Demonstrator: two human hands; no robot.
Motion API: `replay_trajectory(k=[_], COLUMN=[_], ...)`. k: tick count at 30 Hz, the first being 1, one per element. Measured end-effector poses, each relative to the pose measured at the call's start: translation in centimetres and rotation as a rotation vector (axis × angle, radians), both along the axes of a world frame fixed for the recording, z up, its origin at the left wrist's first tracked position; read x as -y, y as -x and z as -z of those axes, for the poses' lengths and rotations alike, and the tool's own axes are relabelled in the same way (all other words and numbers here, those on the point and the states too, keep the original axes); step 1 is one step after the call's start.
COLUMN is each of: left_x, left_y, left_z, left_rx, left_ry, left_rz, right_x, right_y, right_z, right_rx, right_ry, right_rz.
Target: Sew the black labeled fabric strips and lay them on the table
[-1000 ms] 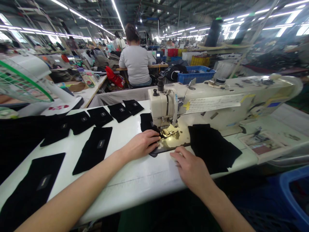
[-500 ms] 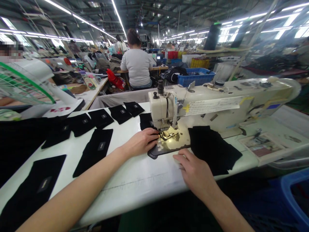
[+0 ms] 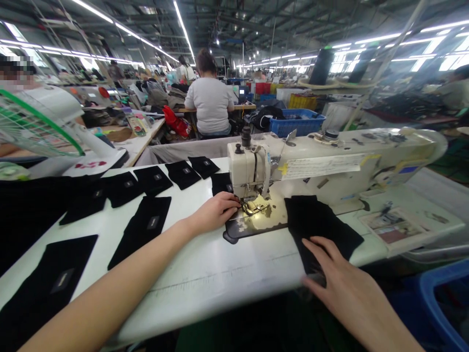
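My left hand (image 3: pixel 220 212) is closed at the left side of the lit presser foot (image 3: pixel 252 208) of a sewing machine (image 3: pixel 249 164). Whatever its fingertips hold there is too small or hidden to name. My right hand (image 3: pixel 331 271) has thumb and fingers spread at the near edge of black fabric pieces (image 3: pixel 318 220), which lie right of the needle plate (image 3: pixel 273 217). Its fingertips touch the cloth, part of which shows between thumb and forefinger, near the table edge. A blurred grey patch shows beside the thumb.
Several black pieces with small labels, such as one piece (image 3: pixel 141 230), are laid out on the white table (image 3: pixel 205 274). A fan (image 3: pixel 44 122) stands at the left. A blue basket (image 3: pixel 439 288) is low at the right. Further off, a person (image 3: pixel 208 100) sits with their back to me.
My right hand has moved right and down from the bare table onto the black fabric. The near part of that fabric has shifted left. My left hand stays by the presser foot.
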State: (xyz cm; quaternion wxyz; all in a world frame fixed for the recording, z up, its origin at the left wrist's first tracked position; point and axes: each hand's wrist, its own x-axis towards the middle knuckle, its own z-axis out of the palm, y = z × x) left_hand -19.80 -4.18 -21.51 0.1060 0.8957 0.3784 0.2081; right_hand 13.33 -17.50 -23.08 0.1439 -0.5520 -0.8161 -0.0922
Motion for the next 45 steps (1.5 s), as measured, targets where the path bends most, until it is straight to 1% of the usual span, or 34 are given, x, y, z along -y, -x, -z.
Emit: replay_trajectory(k=[4,7,9,11,14,16,19,24,30,34,37,39,41,45], left_x=[-0.8,-1.2,-1.4,-1.4,-1.2,-1.0,-0.6,0.6,1.6,2.3,3.7,5.1,6.7,9.5], left_y=[0.0,-0.2,-0.5,-0.7,-0.7,-0.5,-0.1,0.8,1.2,1.8,3.1,4.7,7.0,12.8], left_z=[0.5,0.8,1.0,1.3,1.7,1.9,1.9,1.6,1.8,1.7,1.1,0.7,0.6,1.1], left_rx=[0.039,0.069,0.065,0.025,-0.089,-0.174,-0.238,-0.238,-0.255,-0.263,-0.319,-0.358,-0.380,-0.380], left_ry=[0.014,0.038,0.033,-0.004,-0.020,0.018,0.053,0.035,0.041,0.031,0.037,0.042,0.052,0.094], left_rz=[-0.041,-0.064,-0.103,-0.177,-0.310,-0.352,-0.346,-0.267,-0.273,-0.273,-0.304,-0.348,-0.418,-0.564], right_x=[0.0,-0.3,-0.4,-0.5,-0.7,-0.9,-1.0,-0.9,-1.4,-1.6,-1.4,-1.1,-0.7,0.2], right_y=[-2.3,-2.8,-2.8,-2.6,-2.4,-2.2,-2.0,-2.2,-3.2,-3.5,-3.1,-2.6,-2.0,-1.1], right_z=[0.8,0.9,0.7,0.2,-0.7,-1.2,-1.3,-0.7,0.1,0.1,-0.7,-1.6,-2.7,-5.1], right_rx=[0.054,0.046,0.023,-0.026,-0.118,-0.152,-0.149,-0.145,-0.129,-0.128,-0.141,-0.191,-0.267,-0.368], right_ry=[0.002,0.034,0.029,-0.019,-0.117,-0.161,-0.184,-0.155,-0.093,-0.102,-0.151,-0.206,-0.269,-0.348], right_rz=[-0.112,-0.134,-0.133,-0.143,-0.133,-0.119,-0.116,-0.106,-0.118,-0.123,-0.132,-0.132,-0.113,-0.020])
